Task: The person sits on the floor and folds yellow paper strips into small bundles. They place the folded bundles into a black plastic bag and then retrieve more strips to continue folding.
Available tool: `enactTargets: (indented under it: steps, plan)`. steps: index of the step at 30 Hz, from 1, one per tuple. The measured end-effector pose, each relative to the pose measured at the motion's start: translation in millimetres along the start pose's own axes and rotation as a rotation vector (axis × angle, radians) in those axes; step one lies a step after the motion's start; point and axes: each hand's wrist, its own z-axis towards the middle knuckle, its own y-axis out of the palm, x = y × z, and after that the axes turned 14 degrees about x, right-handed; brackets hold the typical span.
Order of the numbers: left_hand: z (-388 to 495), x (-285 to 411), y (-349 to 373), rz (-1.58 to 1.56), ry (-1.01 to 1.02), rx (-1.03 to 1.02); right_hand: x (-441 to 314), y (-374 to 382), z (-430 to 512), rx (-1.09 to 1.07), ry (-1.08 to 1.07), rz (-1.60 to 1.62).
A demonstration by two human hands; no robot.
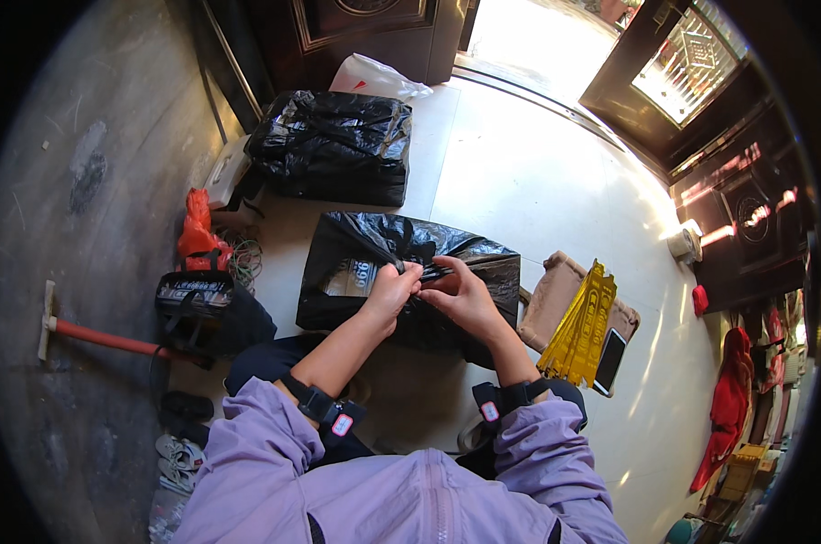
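Note:
Right in front of me sits a large black plastic bag (342, 234) wrapped around boxy contents. Through a gap at its left, brown printed packs (350, 277) show. My left hand (390, 291) is closed on a gathered twist of the bag's plastic, at the middle of its top. Close beside it, my right hand (465, 298) pinches a strand of the same black plastic between thumb and fingers. Part of the twist is hidden by the fingers.
A second black-wrapped bundle (335, 149) lies farther off, with a white plastic bag (376, 78) behind it. At right, golden printed strips (580, 330) and a smartphone (610, 360) rest on a padded stool (553, 292). A black bag (247, 319) and red plastic bag (198, 224) stand left.

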Motion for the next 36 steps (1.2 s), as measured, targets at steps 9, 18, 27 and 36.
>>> enactTargets:
  steps: [9,18,27,36]
  plan:
    - [-35,51,17,-0.104,0.14,-0.103,-35,-39,-6,0.122,-0.038,0.345]
    - [-29,25,-5,0.203,-0.038,-0.069,-20,-46,-13,0.161,-0.013,0.145]
    - [-22,-10,-8,0.469,-0.198,-0.13,-23,-70,-26,0.215,0.011,0.076]
    - [-33,37,13,0.214,0.111,0.082,-20,-110,-54,0.284,-0.068,0.052]
